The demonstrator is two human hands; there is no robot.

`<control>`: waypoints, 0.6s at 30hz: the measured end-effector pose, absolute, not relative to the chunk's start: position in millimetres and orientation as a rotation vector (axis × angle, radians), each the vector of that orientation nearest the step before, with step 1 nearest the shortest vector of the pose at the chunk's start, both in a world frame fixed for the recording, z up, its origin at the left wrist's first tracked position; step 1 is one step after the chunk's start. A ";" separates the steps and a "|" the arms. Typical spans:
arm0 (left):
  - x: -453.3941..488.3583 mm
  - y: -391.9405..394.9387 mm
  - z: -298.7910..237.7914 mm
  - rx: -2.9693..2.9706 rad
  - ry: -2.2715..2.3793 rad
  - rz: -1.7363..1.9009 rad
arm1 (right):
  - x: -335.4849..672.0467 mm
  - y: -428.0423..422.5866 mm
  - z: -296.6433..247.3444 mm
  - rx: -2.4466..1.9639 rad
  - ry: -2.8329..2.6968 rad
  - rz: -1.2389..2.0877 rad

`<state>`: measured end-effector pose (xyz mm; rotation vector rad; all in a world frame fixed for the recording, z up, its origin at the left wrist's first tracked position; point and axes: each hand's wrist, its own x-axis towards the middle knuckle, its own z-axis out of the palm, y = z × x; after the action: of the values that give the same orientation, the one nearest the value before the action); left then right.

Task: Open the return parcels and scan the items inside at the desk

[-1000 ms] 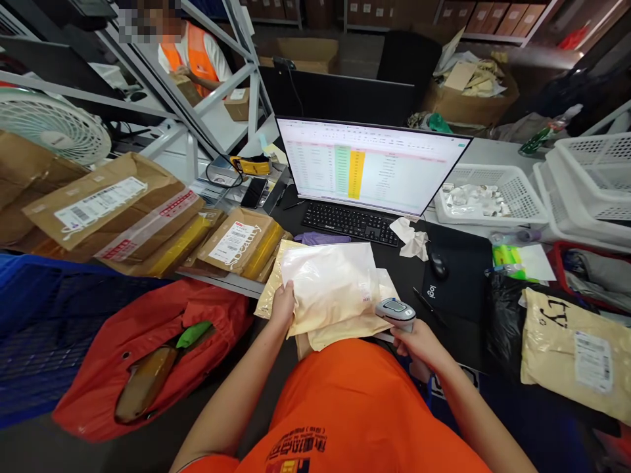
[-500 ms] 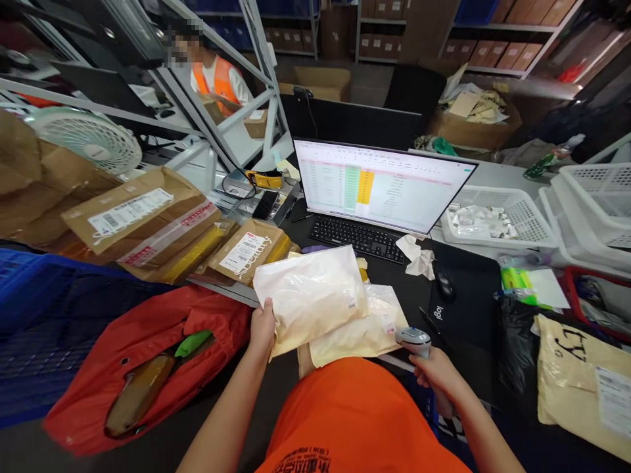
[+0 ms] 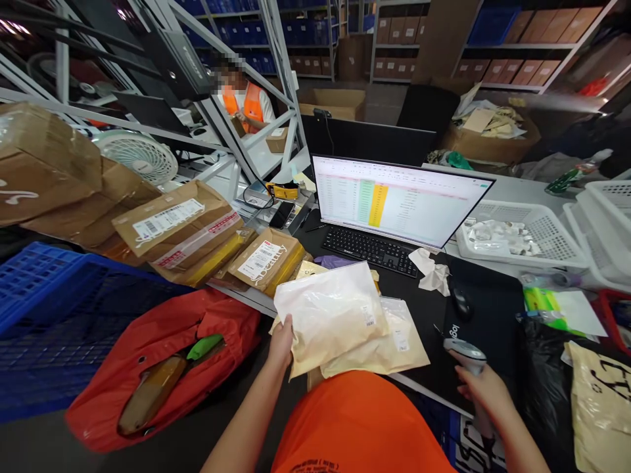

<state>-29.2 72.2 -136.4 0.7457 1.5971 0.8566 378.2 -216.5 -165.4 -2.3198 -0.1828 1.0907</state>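
Just beyond the scanner lie a mouse and crumpled paper.

Left hand grips a pale packet — right hand holds a scanner.

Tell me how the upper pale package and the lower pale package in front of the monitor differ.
The left hand grips the upper package at its left edge; it does not touch the lower package.
The upper package shows almost whole, while the lower package is partly covered by it.
The upper package looks whiter on its far side; the lower package looks more cream.
Both carry a small label toward the right.
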 end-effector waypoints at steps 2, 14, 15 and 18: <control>-21.8 63.5 -137.1 0.707 1.522 0.771 | 406.0 -226.7 -175.9 -2.444 -0.164 0.952; 18.3 30.5 -141.5 0.803 1.404 0.597 | 420.3 -246.9 -182.4 -2.526 -0.441 0.384; 21.1 29.4 -141.5 0.799 1.382 0.598 | 419.6 -247.0 -183.1 -2.530 -0.471 0.356; 29.8 26.3 -143.7 0.831 1.322 0.595 | 414.7 -245.0 -186.8 -2.547 -0.552 0.278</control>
<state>29.8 26.3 -143.7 0.8314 1.3223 0.5948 414.7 -245.0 -186.8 -2.5471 -0.5516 0.2782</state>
